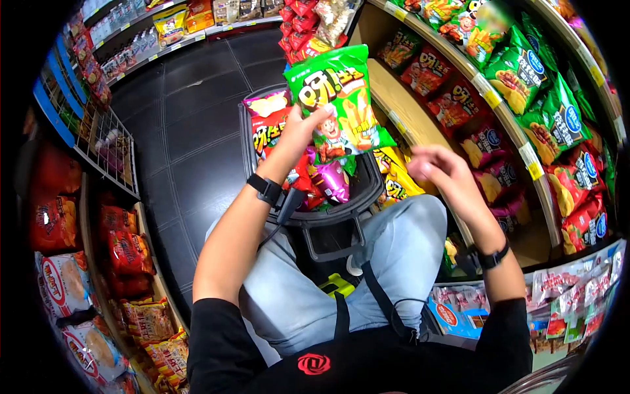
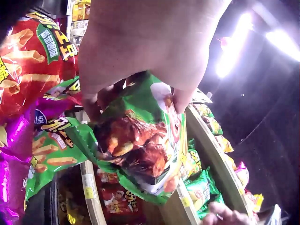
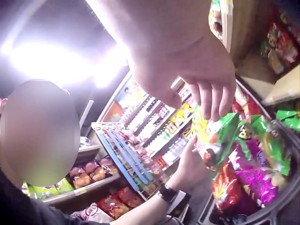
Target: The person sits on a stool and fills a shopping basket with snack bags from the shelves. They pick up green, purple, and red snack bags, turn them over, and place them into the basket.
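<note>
A green snack bag (image 1: 351, 108) is gripped at its left side by the left hand (image 1: 307, 131), above a dark basket (image 1: 308, 220). In the left wrist view the fingers and thumb of the left hand (image 2: 145, 61) pinch the green bag (image 2: 136, 140). The right hand (image 1: 443, 174) is off the bag to its right, beside the shelf, with fingers loosely bent and nothing in them. The right wrist view has the right hand (image 3: 197, 75) with its fingers hanging near the green bag (image 3: 215, 140). Red bags (image 1: 269, 138) and a purple bag (image 1: 333, 180) lie in the basket.
Curved shelves with green and red bags (image 1: 551, 118) stand at the right. A bare wooden shelf board (image 1: 394, 92) lies behind the basket. Yellow bags (image 1: 397, 174) are at the basket's right. Racks of packets (image 1: 128, 253) line the left, beside dark floor tiles (image 1: 197, 98).
</note>
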`<action>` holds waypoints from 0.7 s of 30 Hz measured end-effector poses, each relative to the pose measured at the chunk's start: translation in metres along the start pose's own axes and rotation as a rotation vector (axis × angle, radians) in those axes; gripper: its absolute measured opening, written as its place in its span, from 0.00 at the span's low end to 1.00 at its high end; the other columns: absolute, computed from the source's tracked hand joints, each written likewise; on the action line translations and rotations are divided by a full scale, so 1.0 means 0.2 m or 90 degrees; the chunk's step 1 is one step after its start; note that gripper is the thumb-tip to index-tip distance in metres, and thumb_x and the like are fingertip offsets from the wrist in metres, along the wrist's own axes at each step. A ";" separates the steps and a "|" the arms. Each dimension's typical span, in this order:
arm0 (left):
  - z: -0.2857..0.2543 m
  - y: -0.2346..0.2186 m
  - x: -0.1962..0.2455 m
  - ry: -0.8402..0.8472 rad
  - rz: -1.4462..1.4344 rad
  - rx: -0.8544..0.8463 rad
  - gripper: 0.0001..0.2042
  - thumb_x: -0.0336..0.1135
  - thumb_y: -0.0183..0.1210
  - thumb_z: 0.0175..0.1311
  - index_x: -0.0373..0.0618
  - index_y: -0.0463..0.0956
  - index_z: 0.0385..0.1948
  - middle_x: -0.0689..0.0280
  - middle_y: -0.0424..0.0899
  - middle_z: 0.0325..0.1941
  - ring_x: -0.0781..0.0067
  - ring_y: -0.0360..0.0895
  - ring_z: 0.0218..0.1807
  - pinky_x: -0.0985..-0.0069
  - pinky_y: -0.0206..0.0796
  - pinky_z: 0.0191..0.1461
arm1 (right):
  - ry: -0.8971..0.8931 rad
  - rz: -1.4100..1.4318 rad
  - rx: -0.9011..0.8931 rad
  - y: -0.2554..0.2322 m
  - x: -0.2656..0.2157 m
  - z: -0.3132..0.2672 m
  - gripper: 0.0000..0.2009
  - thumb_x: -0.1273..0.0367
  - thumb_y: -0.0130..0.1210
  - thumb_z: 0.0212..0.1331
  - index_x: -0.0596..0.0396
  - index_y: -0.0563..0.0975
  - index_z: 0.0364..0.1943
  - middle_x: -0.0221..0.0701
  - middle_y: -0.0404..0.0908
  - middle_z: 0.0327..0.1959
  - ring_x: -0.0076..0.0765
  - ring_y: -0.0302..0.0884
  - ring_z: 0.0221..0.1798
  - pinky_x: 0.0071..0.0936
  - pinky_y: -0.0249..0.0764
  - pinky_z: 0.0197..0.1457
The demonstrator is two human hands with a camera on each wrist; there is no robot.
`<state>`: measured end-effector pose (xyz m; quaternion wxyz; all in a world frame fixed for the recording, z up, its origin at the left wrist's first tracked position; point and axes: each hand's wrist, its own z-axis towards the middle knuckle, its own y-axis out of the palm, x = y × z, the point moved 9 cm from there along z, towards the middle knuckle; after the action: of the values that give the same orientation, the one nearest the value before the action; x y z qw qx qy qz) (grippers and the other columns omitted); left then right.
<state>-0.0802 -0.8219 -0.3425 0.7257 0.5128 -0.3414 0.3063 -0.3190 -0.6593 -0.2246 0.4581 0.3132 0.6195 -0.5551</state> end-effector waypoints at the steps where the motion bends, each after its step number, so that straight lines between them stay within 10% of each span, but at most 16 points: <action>1: 0.00 0.00 -0.01 -0.013 0.013 -0.003 0.23 0.38 0.68 0.69 0.37 0.73 0.60 0.60 0.84 0.55 0.71 0.83 0.54 0.71 0.76 0.61 | -0.026 0.014 0.012 0.03 0.01 0.13 0.20 0.66 0.60 0.73 0.62 0.74 0.64 0.35 0.85 0.53 0.30 0.82 0.59 0.31 0.74 0.68; 7: 0.00 -0.01 0.00 -0.016 0.143 0.000 0.28 0.41 0.65 0.72 0.37 0.68 0.67 0.61 0.80 0.63 0.71 0.79 0.61 0.71 0.70 0.68 | -0.069 0.075 0.078 0.16 0.33 0.82 0.40 0.55 0.67 0.67 0.62 0.61 0.74 0.48 0.66 0.72 0.46 0.70 0.71 0.38 0.69 0.73; 12: 0.02 -0.07 -0.02 -0.060 0.198 0.033 0.27 0.40 0.67 0.71 0.38 0.69 0.67 0.62 0.82 0.61 0.73 0.79 0.60 0.72 0.72 0.66 | -0.047 0.316 -0.096 0.39 0.51 0.95 0.36 0.60 0.66 0.69 0.59 0.61 0.74 0.37 0.72 0.70 0.34 0.72 0.70 0.35 0.67 0.75; 21: 0.12 -0.16 -0.10 -0.068 0.285 0.059 0.25 0.38 0.67 0.71 0.37 0.71 0.64 0.63 0.84 0.57 0.75 0.81 0.56 0.73 0.74 0.62 | -0.034 0.422 -0.087 0.42 0.67 1.04 0.36 0.69 0.69 0.64 0.57 0.61 0.72 0.35 0.75 0.65 0.32 0.75 0.66 0.34 0.74 0.70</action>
<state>-0.0715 -0.8553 -0.3698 0.5960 0.4727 -0.4700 0.4476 -0.2505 -0.8623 -0.3738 0.6498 0.4513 0.5076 -0.3412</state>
